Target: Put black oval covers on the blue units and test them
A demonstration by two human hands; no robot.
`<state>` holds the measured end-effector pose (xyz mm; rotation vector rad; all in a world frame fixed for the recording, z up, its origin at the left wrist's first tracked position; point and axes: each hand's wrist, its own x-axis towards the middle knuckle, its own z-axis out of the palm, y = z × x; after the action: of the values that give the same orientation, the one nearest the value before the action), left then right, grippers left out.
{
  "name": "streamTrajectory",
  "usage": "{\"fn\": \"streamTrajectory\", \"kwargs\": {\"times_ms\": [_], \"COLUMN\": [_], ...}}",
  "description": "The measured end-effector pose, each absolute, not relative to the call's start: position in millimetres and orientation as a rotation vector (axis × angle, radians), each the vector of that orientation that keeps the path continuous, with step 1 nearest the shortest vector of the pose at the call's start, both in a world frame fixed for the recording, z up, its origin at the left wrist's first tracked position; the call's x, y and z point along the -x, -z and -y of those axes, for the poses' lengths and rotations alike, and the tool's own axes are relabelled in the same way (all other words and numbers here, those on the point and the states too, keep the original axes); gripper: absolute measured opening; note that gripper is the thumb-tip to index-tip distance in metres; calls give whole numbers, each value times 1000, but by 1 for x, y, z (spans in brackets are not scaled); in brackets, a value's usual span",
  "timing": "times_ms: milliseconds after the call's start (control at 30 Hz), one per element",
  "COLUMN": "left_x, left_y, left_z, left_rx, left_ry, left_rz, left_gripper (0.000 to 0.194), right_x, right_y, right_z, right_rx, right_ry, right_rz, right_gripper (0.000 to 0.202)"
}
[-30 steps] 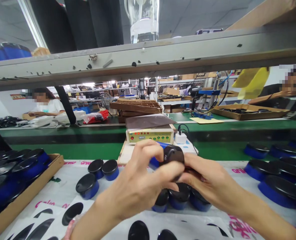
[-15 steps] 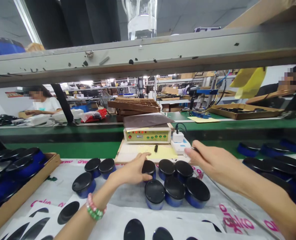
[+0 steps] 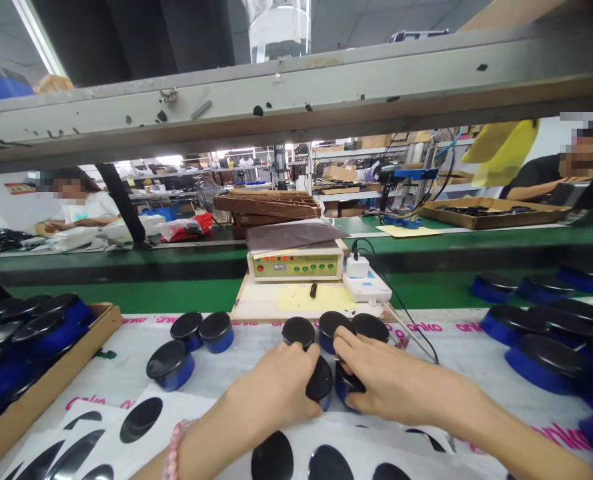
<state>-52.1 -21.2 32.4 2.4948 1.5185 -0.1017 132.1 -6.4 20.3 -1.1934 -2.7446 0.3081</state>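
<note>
Several round blue containers with glossy black tops stand together at the centre of the bench. My left hand [image 3: 283,383] has its fingers closed round the side of a front container [image 3: 319,379]. Just right of it, my right hand [image 3: 376,373] grips the neighbouring front container [image 3: 350,385], covering much of its top. Behind my hands stand a left rear container [image 3: 299,331], a middle one [image 3: 332,328] and a right one [image 3: 371,327]. A yellow-panelled control box [image 3: 296,265] sits beyond them.
Three more containers stand left of centre. A cardboard tray [image 3: 51,363] of containers is at the left, and another group [image 3: 546,360] at the right. White sheets with black discs [image 3: 272,456] lie in front. A white power strip [image 3: 369,287] and cable are behind. Two people sit beyond.
My left hand has come forward onto a front container. My right hand has moved left and down from near the power strip onto another, and the cable end is out of it.
</note>
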Motion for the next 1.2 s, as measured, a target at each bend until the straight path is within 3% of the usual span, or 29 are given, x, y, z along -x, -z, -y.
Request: {"fn": "streamTrajectory", "kwargs": {"times_ms": [167, 267, 367, 567, 700, 967, 1200], "left_x": [64, 69, 69, 56, 51, 46, 40], "left_y": [-31, -39, -52, -55, -48, -50, -48], "left_z": [15, 14, 16, 19, 23, 36, 42], "left_rx": [-2536, -2549, -2542, -2274, -2320, -2720, -2866], "left_ry": [47, -26, -293, -1089, -1328, -1268, -1105], "left_rz": [-1444, -1379, -1208, -1046, -1047, -1016, -1119], "left_gripper": [49, 48, 54, 75, 82, 80, 74], "right_x": [-137, -139, -141, -135, -133, -125, -123], "right_y": [-23, -27, -42, -58, -56, -52, -44], "right_z": [3, 4, 7, 9, 10, 15, 14], "right_rx": [1169, 1142, 1121, 1026, 890, 880, 922], "right_ry": [-263, -263, -419, -745, -980, -957, -719], "right_rz": [2826, 2790, 2661, 2143, 2013, 1869, 1864], "right_gripper": [47, 32, 11, 36, 38, 13, 22]}}
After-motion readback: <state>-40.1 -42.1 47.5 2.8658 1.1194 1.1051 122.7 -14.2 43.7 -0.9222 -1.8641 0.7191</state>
